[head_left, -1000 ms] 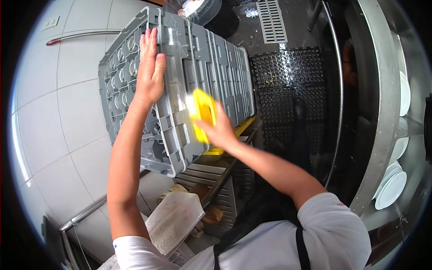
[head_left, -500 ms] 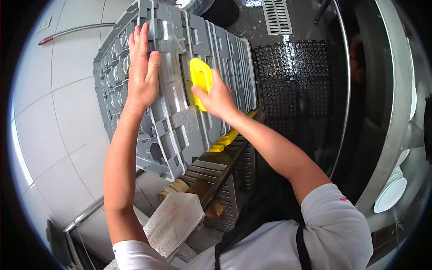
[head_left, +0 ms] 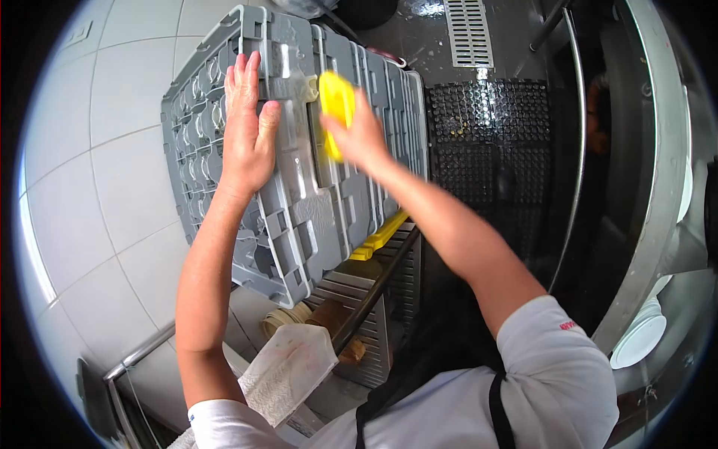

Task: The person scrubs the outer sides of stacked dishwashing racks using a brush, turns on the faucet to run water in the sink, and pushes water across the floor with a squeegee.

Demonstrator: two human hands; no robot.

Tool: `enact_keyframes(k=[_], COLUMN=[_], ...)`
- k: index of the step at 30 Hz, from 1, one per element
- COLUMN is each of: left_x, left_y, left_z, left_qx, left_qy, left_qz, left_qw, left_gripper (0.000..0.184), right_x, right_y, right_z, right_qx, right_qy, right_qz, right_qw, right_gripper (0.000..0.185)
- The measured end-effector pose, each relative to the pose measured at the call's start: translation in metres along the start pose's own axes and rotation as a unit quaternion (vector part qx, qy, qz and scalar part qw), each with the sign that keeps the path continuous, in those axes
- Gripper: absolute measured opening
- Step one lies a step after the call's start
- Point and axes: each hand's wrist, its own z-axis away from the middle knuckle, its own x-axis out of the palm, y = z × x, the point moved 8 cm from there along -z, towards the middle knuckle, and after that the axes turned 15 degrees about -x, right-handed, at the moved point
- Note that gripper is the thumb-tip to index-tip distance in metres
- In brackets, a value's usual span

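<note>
A tall stack of grey plastic dish racks [head_left: 301, 206] stands in front of me, its near side wet with suds. My left hand [head_left: 250, 146] lies open near the top rim, fingers stretched out together and the thumb apart. In my right hand [head_left: 364, 133] is a yellow scrub brush [head_left: 338, 97], pressed to the side of the racks; its bristles are hidden. Glasses or round shapes show faintly inside the top rack's compartments. Beneath the stack a yellow base [head_left: 380, 238] sticks out.
A slatted metal shelf [head_left: 355, 288] with a dark rail runs below the racks. Close to me stands a translucent plastic bin [head_left: 295, 363]. White plates [head_left: 639, 333] sit at the right. Black rubber matting [head_left: 490, 138] and a drain grate [head_left: 469, 34] cover the wet floor; a tiled wall [head_left: 127, 187] is left.
My right hand has moved the brush a little up along the rack side. My left hand stays against the rim. The whole view has shifted slightly.
</note>
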Motion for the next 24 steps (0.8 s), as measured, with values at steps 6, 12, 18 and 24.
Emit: enact_keyframes(k=[6, 12, 18, 24], left_x=[0.000, -0.002, 0.000, -0.002], left_y=[-0.001, -0.001, 0.001, 0.001], left_z=[-0.001, 0.000, 0.001, -0.001], left_qx=[0.000, -0.022, -0.009, -0.012], left_qy=[-0.004, -0.008, 0.005, 0.018], left_qz=[-0.015, 0.010, -0.022, -0.020], left_qw=[1.000, 1.000, 1.000, 1.000], left_gripper=[0.059, 0.069, 0.060, 0.059], right_x=[-0.002, 0.001, -0.003, 0.002], right_y=[-0.003, 0.001, -0.007, -0.004], right_z=[0.005, -0.003, 0.021, 0.050], right_qx=[0.028, 0.007, 0.051, -0.016], right_qy=[0.008, -0.005, -0.005, 0.000], right_qz=[-0.046, -0.021, -0.044, -0.045], right_qw=[0.999, 1.000, 0.998, 0.999], right_gripper=[0.055, 0.053, 0.050, 0.055])
